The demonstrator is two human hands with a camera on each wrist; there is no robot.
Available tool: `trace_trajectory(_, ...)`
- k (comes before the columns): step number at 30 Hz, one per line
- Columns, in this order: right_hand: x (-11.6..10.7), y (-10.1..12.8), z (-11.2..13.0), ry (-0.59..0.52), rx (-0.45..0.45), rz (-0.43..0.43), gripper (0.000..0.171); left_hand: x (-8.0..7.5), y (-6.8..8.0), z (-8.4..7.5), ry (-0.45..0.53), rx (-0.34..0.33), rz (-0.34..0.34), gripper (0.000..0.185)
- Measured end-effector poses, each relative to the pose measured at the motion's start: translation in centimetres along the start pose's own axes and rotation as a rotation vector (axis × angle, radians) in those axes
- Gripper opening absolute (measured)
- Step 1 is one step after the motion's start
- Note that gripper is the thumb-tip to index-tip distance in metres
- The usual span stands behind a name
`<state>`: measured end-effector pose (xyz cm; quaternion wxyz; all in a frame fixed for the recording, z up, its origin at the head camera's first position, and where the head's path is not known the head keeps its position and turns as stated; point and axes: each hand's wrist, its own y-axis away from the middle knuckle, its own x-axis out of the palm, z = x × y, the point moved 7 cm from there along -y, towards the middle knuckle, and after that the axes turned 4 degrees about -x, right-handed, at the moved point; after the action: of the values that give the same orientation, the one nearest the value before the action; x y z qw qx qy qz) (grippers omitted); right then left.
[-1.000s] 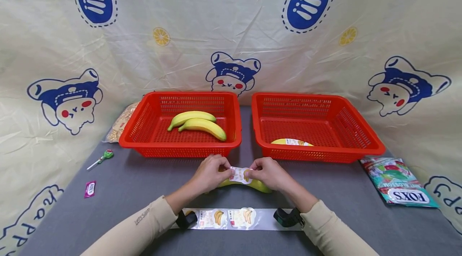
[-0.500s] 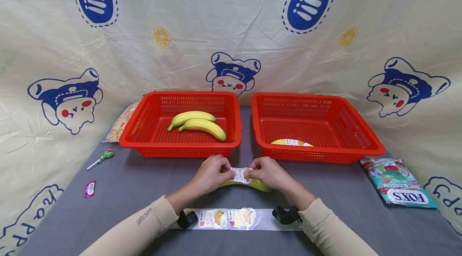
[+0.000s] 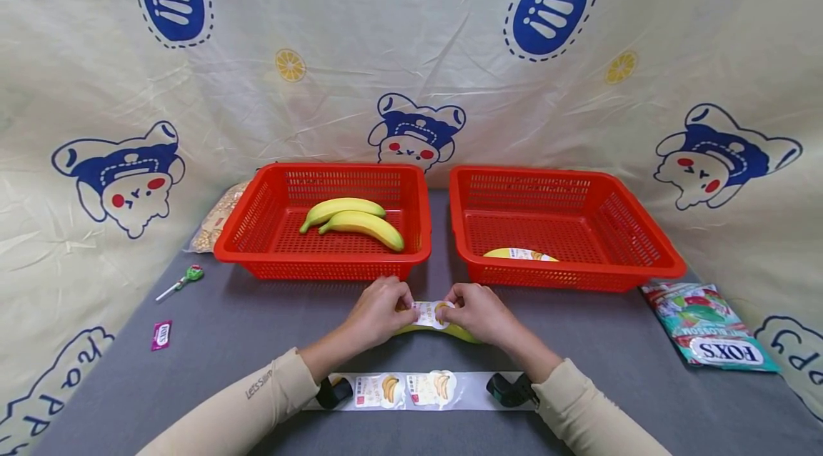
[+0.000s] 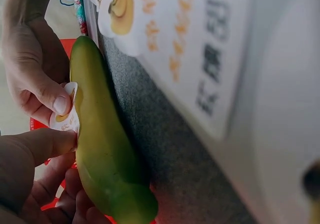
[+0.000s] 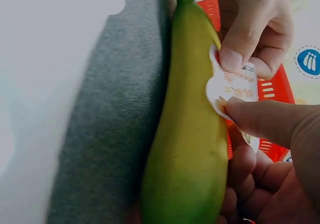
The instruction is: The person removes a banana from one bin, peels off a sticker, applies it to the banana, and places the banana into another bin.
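Yellow-green curved banana (image 3: 450,331) lies on the grey tabletop (image 3: 257,327), centre of frame below the two red mesh baskets (image 3: 321,266). Left hand (image 3: 379,311) and right hand (image 3: 479,311) each hold a pinching grip on the small white paper sticker (image 3: 427,313), pressed against the banana's skin.

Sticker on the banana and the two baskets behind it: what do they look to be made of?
The sticker looks like thin glossy paper or film: it curls where both hands pinch it against the banana. The left basket and the right basket look like moulded red plastic, with a fine lattice of holes and smooth rims.
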<state>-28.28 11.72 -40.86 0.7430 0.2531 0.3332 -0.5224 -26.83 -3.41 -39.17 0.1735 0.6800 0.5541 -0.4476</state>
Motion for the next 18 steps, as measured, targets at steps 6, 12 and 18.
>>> trace_trajectory(6, -0.02, 0.18, 0.34, 0.086, -0.062, -0.061, 0.016, 0.1, -0.05, -0.04, -0.042, 0.019, -0.012, 0.016)
trace_trajectory(12, -0.07, 0.43, 0.43, 0.117, -0.072, -0.105, 0.019, 0.19, -0.15, 0.13, -0.017, -0.018, 0.011, 0.017)
trace_trajectory(18, 0.04, 0.53, 0.52, 0.114, -0.062, -0.117, 0.023, 0.43, -0.12, 0.42, -0.01, -0.07, 0.047, 0.029)
